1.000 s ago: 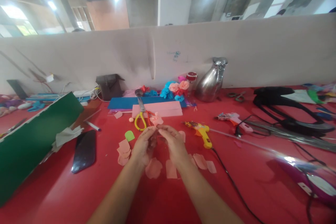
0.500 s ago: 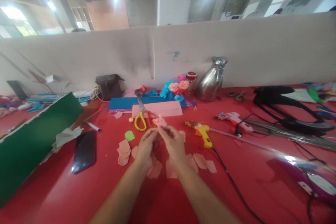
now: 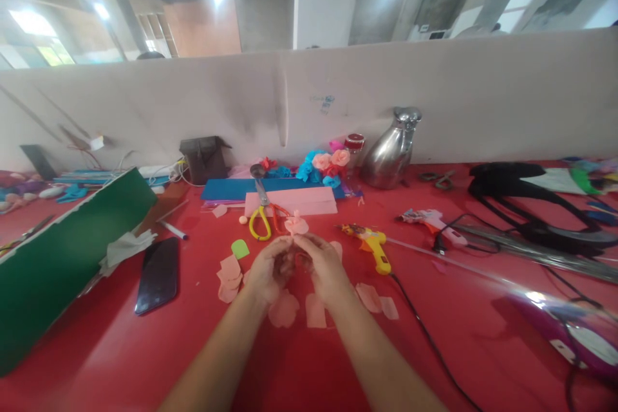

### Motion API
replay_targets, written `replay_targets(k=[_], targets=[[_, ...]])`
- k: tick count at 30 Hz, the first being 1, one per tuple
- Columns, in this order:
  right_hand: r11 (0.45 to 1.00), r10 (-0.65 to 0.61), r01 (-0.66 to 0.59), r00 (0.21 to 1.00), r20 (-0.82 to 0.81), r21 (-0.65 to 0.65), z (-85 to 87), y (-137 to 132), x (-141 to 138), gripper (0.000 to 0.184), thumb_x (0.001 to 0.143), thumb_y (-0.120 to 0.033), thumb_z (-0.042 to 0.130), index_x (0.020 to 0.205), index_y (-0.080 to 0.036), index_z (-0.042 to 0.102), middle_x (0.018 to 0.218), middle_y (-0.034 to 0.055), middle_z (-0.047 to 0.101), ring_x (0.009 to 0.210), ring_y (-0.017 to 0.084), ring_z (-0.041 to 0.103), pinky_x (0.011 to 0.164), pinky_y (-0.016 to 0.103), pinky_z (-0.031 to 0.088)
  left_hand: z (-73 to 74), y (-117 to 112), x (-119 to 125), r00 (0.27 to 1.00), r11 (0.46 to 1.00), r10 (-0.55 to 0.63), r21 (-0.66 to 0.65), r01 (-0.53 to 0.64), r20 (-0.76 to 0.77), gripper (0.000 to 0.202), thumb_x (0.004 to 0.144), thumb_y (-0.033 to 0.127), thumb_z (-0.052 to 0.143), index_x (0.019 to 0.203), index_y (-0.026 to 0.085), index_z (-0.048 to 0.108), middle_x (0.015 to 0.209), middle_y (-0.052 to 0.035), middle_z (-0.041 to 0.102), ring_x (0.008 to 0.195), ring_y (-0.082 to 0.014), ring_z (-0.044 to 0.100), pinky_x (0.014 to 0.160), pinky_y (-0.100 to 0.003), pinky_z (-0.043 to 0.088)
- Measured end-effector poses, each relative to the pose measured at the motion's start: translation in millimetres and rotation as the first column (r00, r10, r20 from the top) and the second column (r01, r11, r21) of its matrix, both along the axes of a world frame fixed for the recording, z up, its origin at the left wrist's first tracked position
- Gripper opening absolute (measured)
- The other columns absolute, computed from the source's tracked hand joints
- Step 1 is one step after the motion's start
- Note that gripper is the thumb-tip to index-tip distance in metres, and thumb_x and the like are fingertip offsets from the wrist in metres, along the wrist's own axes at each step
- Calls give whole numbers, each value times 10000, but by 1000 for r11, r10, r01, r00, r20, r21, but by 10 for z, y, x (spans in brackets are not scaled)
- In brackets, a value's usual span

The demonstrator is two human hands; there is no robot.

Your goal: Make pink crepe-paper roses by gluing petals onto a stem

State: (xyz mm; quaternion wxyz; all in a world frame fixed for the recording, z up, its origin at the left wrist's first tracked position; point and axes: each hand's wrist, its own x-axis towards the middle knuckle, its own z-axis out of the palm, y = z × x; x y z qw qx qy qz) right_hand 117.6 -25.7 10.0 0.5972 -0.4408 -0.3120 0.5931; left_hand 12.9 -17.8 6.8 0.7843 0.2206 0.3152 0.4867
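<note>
Between the fingertips of both hands is a small peach-pink paper flower (image 3: 296, 224), its petals pointing up and away from me. My left hand (image 3: 274, 265) pinches its base from the left, and my right hand (image 3: 322, 264) pinches it from the right. Cut pink paper petals (image 3: 229, 278) lie to the left of my hands, with a green paper piece (image 3: 239, 248) just above them. A scalloped pink petal piece (image 3: 284, 309) and a squarer pink petal (image 3: 316, 311) rest on the red table below my wrists.
Scissors (image 3: 261, 223) with yellow and red handles lie beyond my hands. A yellow glue gun (image 3: 376, 251) sits to the right, a pink glue gun (image 3: 434, 224) farther off. At left are a phone (image 3: 157, 277) and a green board (image 3: 72, 264). A metal jug (image 3: 392, 151) stands behind.
The view has shifted slightly. My hands remain on the paper flower, with the fingers of my left hand a little more spread below it.
</note>
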Motion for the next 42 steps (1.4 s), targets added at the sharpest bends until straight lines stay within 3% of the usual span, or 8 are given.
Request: replay_targets(k=[4,9,16,21,24,28,32,42], targets=[[986,153,-146,984,-89,80,-33,6,28,172,675,-342,679,687,-170,675,596,2,640,553,114,555,541,233,382,5,17,-35,989,994,-111,18,110,98,128,681,215,618,676,142,513,486,54,449,354,-22,258,380,-163,236],[967,219,-207,973,-72,149,24,-24,16,163,664,-341,682,676,-179,680,609,14,649,555,144,581,613,280,445,28,15,-54,990,994,-112,29,110,84,129,677,214,614,659,138,512,474,49,434,355,-23,259,385,-172,224],[952,162,-183,981,105,247,166,-130,-11,190,694,-337,661,852,-249,715,836,23,672,847,208,585,746,319,456,46,-12,-88,999,989,-4,148,-1,32,154,616,208,666,593,141,530,472,38,432,418,-46,351,433,-192,262],[913,119,-191,970,211,360,218,-152,43,93,678,-304,688,756,-286,734,882,6,653,865,208,552,791,327,426,34,-8,-162,997,964,76,258,-68,-19,168,516,153,740,656,146,648,594,6,578,555,-81,481,562,-212,361],[877,140,-247,952,272,411,225,-157,81,79,702,-265,670,746,-289,732,856,7,630,825,189,529,775,315,416,43,-6,-207,997,954,63,296,-45,-49,191,487,134,761,650,160,666,635,0,615,596,-104,523,595,-227,384],[869,139,-269,938,318,415,209,-164,107,87,721,-253,652,743,-293,726,880,18,602,855,193,513,747,298,412,79,-20,-224,991,952,12,304,28,-130,203,467,115,767,636,159,664,651,-16,627,597,-131,552,571,-241,388],[872,77,-224,940,331,435,170,-145,120,85,732,-257,642,743,-283,722,931,28,572,901,197,504,745,289,413,131,-43,-197,986,934,98,354,-43,-139,281,473,84,759,721,187,676,731,-19,639,703,-159,580,598,-234,404],[936,53,-126,974,222,328,111,-97,13,206,728,-320,645,917,-267,704,866,6,688,831,198,586,830,352,433,124,-21,-196,968,848,141,529,-11,-206,239,642,176,687,879,206,704,979,-46,623,981,-202,532,828,-274,396]])
